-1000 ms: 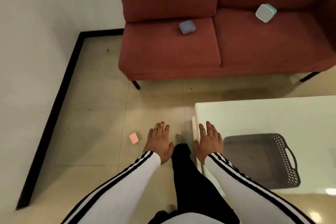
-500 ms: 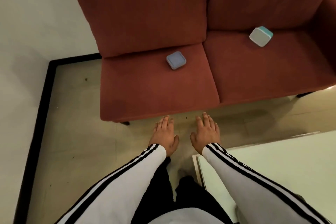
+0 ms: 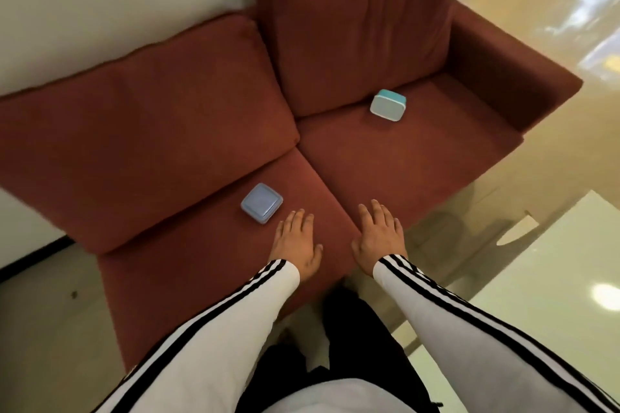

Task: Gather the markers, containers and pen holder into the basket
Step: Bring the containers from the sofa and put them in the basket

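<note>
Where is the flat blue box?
In the head view, the flat blue box lies on the sofa's left seat cushion, just beyond the left hand.

Both arms reach forward in white sleeves with black stripes. The left hand [image 3: 295, 243] and right hand [image 3: 379, 240] are held palm down, side by side, apart, fingers straight and slightly spread, holding nothing.

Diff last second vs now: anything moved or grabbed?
The person closed in on the dark red fabric sofa; left hand and right hand, both open, now reach over its seat, the left near the blue square plastic container. Nothing grasped; it and the white teal-rimmed box stayed put. Grey basket and pink box left view.
</note>
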